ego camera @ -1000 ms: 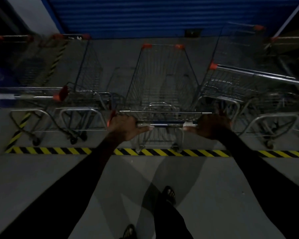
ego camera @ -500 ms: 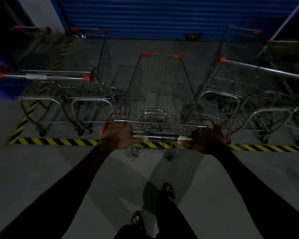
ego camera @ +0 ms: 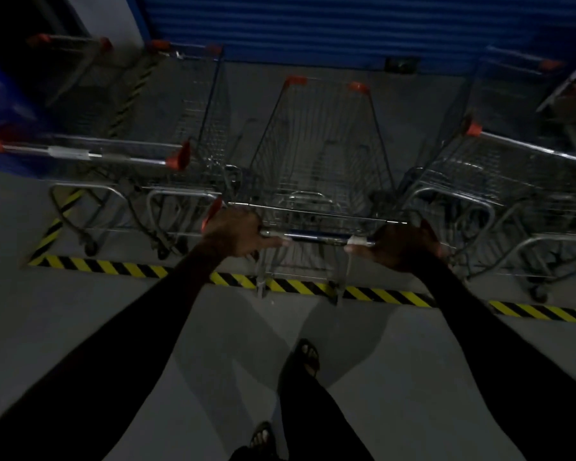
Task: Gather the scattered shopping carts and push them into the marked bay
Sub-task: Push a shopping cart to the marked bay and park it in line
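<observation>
Centre cart (ego camera: 316, 168): long axis straight ahead into striped-line bay (ego camera: 300, 287), rear wheels on line. Left hand (ego camera: 235, 232), right hand (ego camera: 404, 242) equally near, fingers wrapped round handle bar (ego camera: 316, 235).

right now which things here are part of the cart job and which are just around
Part of the job:
middle cart, held at its handle by left hand and right hand
left carts
right carts
striped floor line

Just around:
blue shutter
</observation>
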`<control>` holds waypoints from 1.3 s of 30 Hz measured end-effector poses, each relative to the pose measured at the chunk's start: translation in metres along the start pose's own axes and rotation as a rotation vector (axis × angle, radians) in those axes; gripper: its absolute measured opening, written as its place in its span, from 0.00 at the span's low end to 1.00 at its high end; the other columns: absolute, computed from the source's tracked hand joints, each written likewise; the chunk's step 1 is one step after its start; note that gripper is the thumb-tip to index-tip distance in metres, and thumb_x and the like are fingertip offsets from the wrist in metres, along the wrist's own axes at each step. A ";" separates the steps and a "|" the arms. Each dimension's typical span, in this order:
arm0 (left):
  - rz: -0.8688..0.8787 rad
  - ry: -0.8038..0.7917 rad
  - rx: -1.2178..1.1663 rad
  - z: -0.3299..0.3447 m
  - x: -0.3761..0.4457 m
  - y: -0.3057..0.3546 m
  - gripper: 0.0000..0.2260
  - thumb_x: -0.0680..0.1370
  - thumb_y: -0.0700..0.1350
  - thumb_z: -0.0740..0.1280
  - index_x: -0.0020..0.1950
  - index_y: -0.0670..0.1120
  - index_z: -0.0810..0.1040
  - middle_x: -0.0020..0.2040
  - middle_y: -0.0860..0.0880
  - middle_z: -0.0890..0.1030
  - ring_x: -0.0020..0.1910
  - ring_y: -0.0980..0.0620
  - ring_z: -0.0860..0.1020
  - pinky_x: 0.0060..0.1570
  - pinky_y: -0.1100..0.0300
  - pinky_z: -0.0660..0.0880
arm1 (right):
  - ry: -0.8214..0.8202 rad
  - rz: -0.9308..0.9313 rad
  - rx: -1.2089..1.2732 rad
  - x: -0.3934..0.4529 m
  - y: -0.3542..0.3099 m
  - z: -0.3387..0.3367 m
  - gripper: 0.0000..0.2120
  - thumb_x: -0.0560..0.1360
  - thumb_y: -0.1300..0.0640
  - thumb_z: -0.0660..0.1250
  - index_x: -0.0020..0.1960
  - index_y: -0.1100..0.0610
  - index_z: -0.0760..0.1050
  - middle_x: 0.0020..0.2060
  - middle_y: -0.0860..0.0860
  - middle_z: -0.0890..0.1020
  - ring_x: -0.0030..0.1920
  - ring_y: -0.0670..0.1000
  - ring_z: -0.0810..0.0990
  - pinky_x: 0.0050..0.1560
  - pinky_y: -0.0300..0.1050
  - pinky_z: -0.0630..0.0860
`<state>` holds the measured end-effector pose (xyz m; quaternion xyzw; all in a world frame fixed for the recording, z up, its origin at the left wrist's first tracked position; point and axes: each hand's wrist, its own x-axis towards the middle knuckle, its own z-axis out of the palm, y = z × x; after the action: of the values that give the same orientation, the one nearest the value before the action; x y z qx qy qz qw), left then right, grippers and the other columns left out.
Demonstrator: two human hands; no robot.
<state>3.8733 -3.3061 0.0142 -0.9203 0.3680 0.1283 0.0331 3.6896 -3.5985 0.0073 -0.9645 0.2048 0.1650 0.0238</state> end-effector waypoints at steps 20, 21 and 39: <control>-0.022 -0.016 0.048 -0.025 0.140 -0.043 0.50 0.63 0.90 0.41 0.54 0.58 0.86 0.47 0.55 0.86 0.57 0.50 0.83 0.77 0.37 0.53 | 0.038 -0.046 0.075 0.154 0.021 -0.028 0.42 0.60 0.08 0.42 0.34 0.37 0.81 0.33 0.41 0.83 0.46 0.47 0.82 0.72 0.65 0.67; -0.027 -0.023 0.049 -0.026 0.141 -0.045 0.49 0.64 0.90 0.42 0.54 0.58 0.86 0.49 0.54 0.86 0.58 0.49 0.83 0.78 0.36 0.53 | 0.029 -0.043 0.094 0.157 0.021 -0.029 0.40 0.61 0.08 0.43 0.33 0.36 0.81 0.32 0.41 0.83 0.43 0.46 0.81 0.72 0.66 0.68; -0.023 0.052 0.055 -0.033 0.137 -0.063 0.46 0.67 0.88 0.44 0.39 0.51 0.83 0.37 0.52 0.84 0.49 0.50 0.84 0.79 0.32 0.46 | 0.060 -0.094 -0.036 0.166 0.003 -0.037 0.34 0.65 0.10 0.38 0.37 0.27 0.76 0.52 0.31 0.84 0.66 0.43 0.79 0.80 0.67 0.44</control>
<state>4.0190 -3.3566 0.0082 -0.9262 0.3616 0.0937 0.0504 3.8433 -3.6696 -0.0123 -0.9778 0.1570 0.1383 0.0081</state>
